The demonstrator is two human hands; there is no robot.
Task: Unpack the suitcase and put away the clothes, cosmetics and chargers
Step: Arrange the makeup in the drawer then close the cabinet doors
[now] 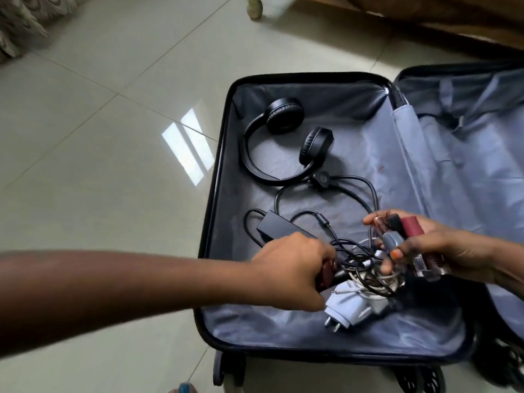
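Lower right of frame: my right hand (442, 245) clamps a bundle of small red-and-clear cosmetic tubes (412, 231), freeing my left hand (292, 276) to pinch a maroon tube (129, 275) from tangled cables (365, 262) inside the open grey-lined suitcase (283, 330).

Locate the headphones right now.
Head view: the headphones lie in the upper left of the open suitcase, on its grey lining, just above the black charger and its cable, clear of both hands.

Window glare on floor (113, 165); hands blurred.
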